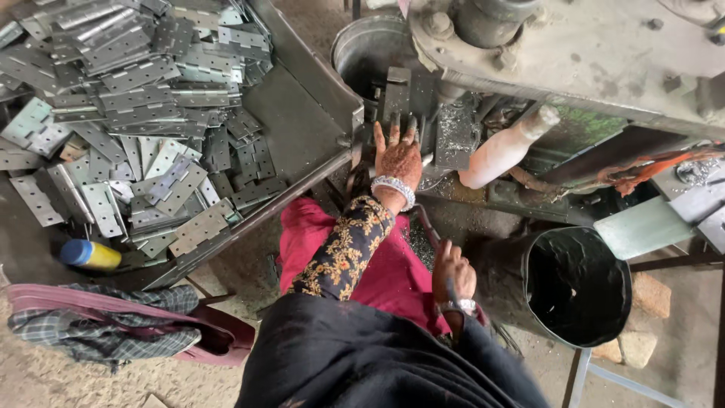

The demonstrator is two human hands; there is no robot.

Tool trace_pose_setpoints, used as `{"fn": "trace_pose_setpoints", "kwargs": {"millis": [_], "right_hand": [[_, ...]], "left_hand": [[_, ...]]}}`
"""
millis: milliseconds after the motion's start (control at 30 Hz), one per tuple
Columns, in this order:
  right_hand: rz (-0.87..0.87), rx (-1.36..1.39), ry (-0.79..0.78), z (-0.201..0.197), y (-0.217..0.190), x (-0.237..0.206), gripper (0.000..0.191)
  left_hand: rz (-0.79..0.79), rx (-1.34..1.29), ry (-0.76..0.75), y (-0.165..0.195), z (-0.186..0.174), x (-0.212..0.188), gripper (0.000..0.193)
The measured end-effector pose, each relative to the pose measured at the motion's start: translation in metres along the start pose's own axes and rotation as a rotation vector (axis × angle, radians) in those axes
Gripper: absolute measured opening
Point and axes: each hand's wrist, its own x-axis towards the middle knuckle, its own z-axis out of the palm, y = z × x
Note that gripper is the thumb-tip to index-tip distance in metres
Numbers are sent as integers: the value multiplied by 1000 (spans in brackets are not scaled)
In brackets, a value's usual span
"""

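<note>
The right hand rests curled in the lap at about five o'clock, on the red cloth; whether it grips anything I cannot tell. Just past it, at four o'clock, stands a black bucket. Further out, near the centre, the left hand lies flat with fingers spread, pressed on the dark metal block of the machine, bangles at its wrist. A white handle juts out at two o'clock. Towards ten o'clock, a table carries a heap of metal hinges. A metal pail sits at twelve o'clock.
</note>
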Motion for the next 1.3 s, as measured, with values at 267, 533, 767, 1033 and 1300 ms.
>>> {"fn": "trace_pose_setpoints", "kwargs": {"millis": [267, 533, 767, 1033, 1300], "right_hand": [[-274, 69, -253, 21, 19, 22, 45], [178, 641, -503, 22, 18, 25, 48], [-66, 395, -450, 8, 27, 35, 43], [114, 536, -486, 7, 18, 42, 61], [182, 567, -427, 14, 18, 44, 57]], "left_hand": [[-19, 65, 38, 4, 3, -6, 42], [5, 39, 38, -1, -4, -3, 40], [-52, 116, -28, 8, 0, 18, 38], [-37, 82, -24, 3, -2, 5, 42], [-27, 122, 157, 1, -5, 7, 48]]}}
